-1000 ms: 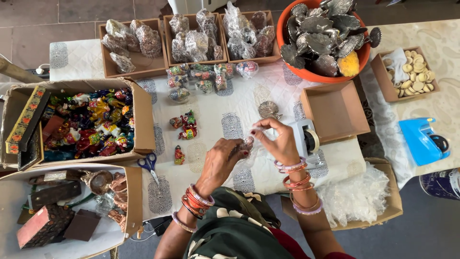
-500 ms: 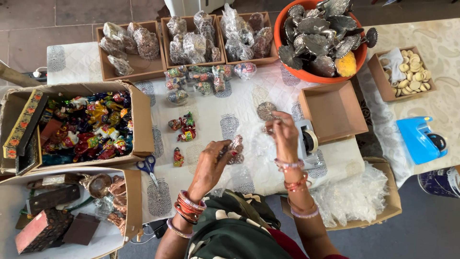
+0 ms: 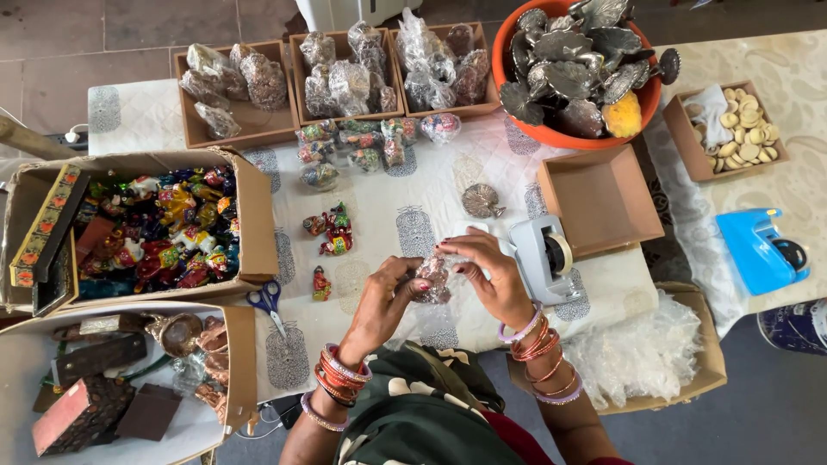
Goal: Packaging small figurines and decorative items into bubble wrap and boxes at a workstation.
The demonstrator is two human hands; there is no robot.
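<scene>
A small figurine wrapped in clear plastic [image 3: 433, 277] sits between the two hands, lifted just above the white block-printed tablecloth [image 3: 388, 215]. The left hand [image 3: 388, 297] grips it from the left, fingers curled around its lower part, thumb on top. The right hand [image 3: 487, 271] closes on it from the right and above, fingertips pinching the loose plastic at its upper end. Both wrists carry stacked bangles, red and orange on the left, pink and copper on the right.

Just right of the right hand stands a grey tape dispenser [image 3: 543, 254], and beyond that an empty brown cardboard tray [image 3: 603, 198]. Ahead of the right hand lies a bare metal leaf-shaped piece [image 3: 481, 201]. Ahead and to the left of the left hand lie a few small painted figurines [image 3: 332, 231], with another single one [image 3: 320, 284] just left of it, and blue-handled scissors [image 3: 269, 301] further left. Beyond those is a large carton of bright painted figurines [image 3: 164, 228].

Well ahead of both hands are a row of wrapped small pieces [image 3: 362, 138], three trays of plastic-wrapped items [image 3: 345, 73], and an orange bowl [image 3: 560, 136] heaped with metal leaf pieces. Below the right forearm a box holds crumpled clear plastic [image 3: 642, 353].
</scene>
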